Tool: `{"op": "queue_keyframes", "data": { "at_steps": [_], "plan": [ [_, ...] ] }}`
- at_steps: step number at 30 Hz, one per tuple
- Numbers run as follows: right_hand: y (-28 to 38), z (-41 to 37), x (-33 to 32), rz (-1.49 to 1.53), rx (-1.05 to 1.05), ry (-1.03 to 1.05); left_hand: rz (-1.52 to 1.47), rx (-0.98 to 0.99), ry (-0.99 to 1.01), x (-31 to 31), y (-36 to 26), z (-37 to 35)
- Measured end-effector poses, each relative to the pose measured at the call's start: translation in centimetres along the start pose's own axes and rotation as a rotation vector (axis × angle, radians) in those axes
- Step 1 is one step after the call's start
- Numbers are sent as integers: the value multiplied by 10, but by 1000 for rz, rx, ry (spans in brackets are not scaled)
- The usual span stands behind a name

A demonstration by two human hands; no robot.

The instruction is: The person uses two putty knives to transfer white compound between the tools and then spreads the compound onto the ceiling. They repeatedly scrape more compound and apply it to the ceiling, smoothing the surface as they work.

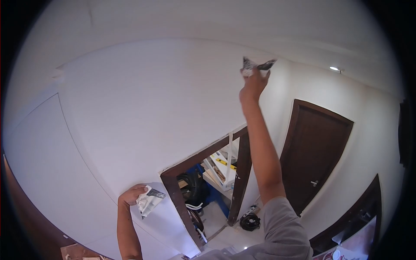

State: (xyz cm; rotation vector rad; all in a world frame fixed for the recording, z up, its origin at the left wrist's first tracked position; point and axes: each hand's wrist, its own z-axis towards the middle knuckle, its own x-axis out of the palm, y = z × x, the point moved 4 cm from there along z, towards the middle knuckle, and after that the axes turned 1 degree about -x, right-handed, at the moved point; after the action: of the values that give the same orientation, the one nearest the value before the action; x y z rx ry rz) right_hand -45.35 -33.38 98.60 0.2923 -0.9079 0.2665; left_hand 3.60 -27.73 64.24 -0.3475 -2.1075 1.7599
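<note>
My right hand [255, 86] is raised on an outstretched arm, high against the white wall [164, 95] near the ceiling line. Its fingers grip a putty scraper [249, 64], a flat, grey-and-white smeared piece whose two pointed corners stick out past the fingertips. Lower down and to the left, my left hand [131, 195] is closed on one edge of a second putty scraper [151, 201]. This one is roughly triangular, coated in white with a dark grey patch, and stands out in front of the lower wall.
A dark-framed opening [173, 188] below shows a yellow spirit level [226, 163], boards and blue items inside. Coiled black cable [250, 222] lies on the floor. To the right are a closed brown door [318, 149] and a ceiling lamp [334, 68].
</note>
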Motion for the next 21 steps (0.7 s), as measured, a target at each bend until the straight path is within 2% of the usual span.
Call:
{"op": "queue_keyframes", "data": {
  "at_steps": [6,12,16,21],
  "plan": [
    [35,67,2,-65,-7,84,33,-13,7,-4,2,2],
    [81,66,-11,-44,-123,-117,21,9,27,-14,10,8],
    [93,78,-29,-95,-191,-26,29,11,54,-20,14,10],
    [162,86,-43,-131,-402,-111,31,45,-5,-12,7,6]
  ]
}}
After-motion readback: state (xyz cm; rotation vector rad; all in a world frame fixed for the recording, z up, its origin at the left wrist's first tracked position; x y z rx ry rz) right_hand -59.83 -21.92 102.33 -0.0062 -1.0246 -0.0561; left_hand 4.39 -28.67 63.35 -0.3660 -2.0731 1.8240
